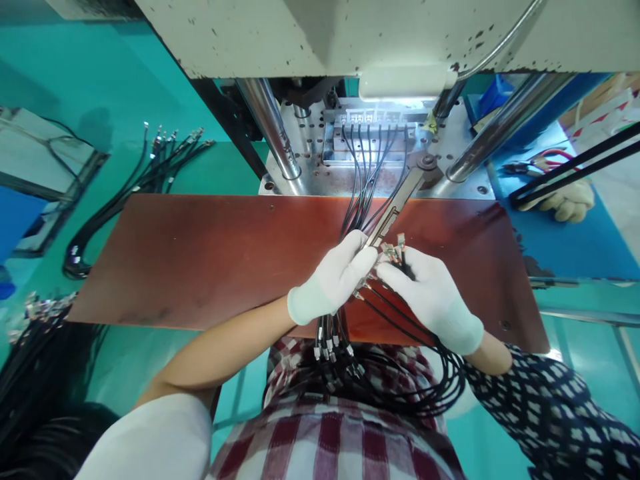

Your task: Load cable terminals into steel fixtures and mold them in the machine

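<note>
Both my hands wear white gloves and meet over the reddish-brown board (210, 253). My left hand (336, 277) is closed around a bundle of thin black cables (334, 337) with metal connector ends that hang down toward my lap. My right hand (431, 295) pinches the connector tips (393, 250) of cables from the same bundle, fingertips touching the left hand. Several black cables (367, 167) run from my hands up into the metal fixture (370, 133) under the press.
A press machine (350, 33) with steel columns (270, 127) stands behind the board. A metal lever (400, 197) angles down from the fixture. More cable bundles (145, 173) lie on the teal table at left. Gloves (570, 200) and red-handled pliers (540, 160) rest on the blue surface at right.
</note>
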The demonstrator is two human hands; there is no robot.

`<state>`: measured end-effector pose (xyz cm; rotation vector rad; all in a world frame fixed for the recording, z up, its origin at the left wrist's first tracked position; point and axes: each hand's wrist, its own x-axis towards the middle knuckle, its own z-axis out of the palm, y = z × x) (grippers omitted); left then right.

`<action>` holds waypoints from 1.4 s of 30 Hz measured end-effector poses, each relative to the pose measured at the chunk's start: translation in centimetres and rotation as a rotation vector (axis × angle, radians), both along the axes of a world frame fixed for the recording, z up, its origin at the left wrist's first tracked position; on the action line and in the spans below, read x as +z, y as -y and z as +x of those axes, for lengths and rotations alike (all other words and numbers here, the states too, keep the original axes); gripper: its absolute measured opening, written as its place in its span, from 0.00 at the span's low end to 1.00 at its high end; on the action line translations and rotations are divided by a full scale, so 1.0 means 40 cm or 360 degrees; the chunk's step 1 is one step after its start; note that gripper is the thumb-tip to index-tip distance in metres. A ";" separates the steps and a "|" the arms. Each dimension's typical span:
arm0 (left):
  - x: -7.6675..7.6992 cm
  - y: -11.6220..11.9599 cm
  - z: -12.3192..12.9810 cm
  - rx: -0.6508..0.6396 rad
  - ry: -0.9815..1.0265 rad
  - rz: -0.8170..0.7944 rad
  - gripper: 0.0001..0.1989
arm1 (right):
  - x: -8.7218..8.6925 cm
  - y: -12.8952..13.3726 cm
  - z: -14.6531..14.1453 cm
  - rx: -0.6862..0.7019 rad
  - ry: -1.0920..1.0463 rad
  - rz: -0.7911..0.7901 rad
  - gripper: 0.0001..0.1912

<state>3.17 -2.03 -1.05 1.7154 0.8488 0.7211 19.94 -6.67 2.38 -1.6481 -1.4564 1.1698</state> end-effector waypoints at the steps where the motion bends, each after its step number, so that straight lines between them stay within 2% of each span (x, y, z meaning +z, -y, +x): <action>1: -0.002 -0.004 -0.001 -0.0014 0.0042 -0.0028 0.17 | 0.003 0.002 0.003 -0.0022 -0.0050 0.0035 0.11; 3: -0.004 -0.013 -0.003 -0.0031 0.0114 -0.0062 0.17 | 0.011 0.004 0.009 -0.0068 -0.0129 0.0066 0.10; 6: -0.006 -0.023 -0.007 -0.0091 0.0197 -0.0063 0.17 | 0.020 0.003 0.017 -0.0094 -0.0147 -0.0031 0.10; 11: -0.010 -0.027 -0.010 -0.0166 0.0257 -0.0112 0.18 | 0.025 0.001 0.023 -0.0092 -0.0164 -0.0168 0.14; 16: -0.013 -0.022 -0.008 -0.0248 0.0286 -0.0416 0.19 | 0.025 -0.008 0.031 -0.0130 -0.0253 -0.0144 0.13; 20: -0.010 -0.020 -0.007 -0.0350 0.0361 -0.0650 0.19 | 0.029 -0.016 0.034 -0.0148 -0.0109 -0.0057 0.13; 22: -0.008 -0.022 -0.009 -0.0361 0.0337 -0.0585 0.19 | 0.030 -0.018 0.032 -0.0143 -0.0071 -0.0035 0.13; 28: 0.006 -0.021 -0.014 -0.0356 0.0003 -0.0129 0.16 | 0.008 -0.012 0.028 -0.0155 0.0051 0.0047 0.12; 30: 0.007 -0.018 -0.013 -0.0319 -0.0071 -0.0070 0.16 | 0.001 -0.006 0.028 -0.0174 0.0046 0.0061 0.10; 34: 0.000 -0.021 -0.012 -0.0343 0.0082 -0.0325 0.17 | 0.004 0.009 0.036 -0.0169 -0.0184 -0.0023 0.09; 38: 0.000 -0.034 -0.015 -0.0362 0.0140 -0.0343 0.18 | 0.008 0.018 0.063 -0.0174 -0.0414 -0.0096 0.11; 42: 0.003 -0.039 -0.019 -0.0411 0.0204 -0.0445 0.18 | -0.012 0.010 0.097 -0.0145 -0.0507 -0.0300 0.12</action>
